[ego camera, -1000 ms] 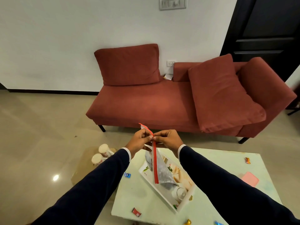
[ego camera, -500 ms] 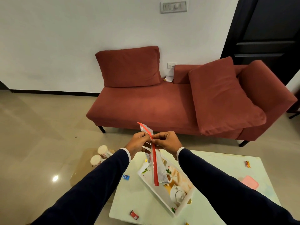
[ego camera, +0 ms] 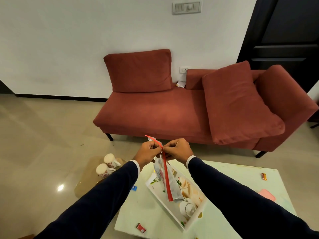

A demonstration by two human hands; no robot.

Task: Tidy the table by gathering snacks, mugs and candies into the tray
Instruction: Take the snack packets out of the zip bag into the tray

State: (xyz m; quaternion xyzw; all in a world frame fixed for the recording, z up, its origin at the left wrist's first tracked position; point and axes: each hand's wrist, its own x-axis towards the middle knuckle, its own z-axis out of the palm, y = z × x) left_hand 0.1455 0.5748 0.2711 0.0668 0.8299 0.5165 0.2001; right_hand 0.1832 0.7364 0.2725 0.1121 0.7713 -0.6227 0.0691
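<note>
Above table (ego camera: 241,180), hands (ego camera: 149,151) (ego camera: 177,149) pinching snack bag (ego camera: 170,183)

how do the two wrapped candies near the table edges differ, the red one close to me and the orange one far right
The red candy lies at the table's near edge, left of the tray; the orange candy lies near the far right edge, well away from the tray. The red one has a dark red wrapper; the orange one's is orange-yellow. Both are small, wrapped, and not yet in the tray.

Both arms reach forward, dark sleeves with white cuffs. Left hand (ego camera: 148,152) and right hand (ego camera: 177,149) raised, knuckles nearly touching, fingers curled, apparently pinching the same bag (ego camera: 168,182) top.
</note>
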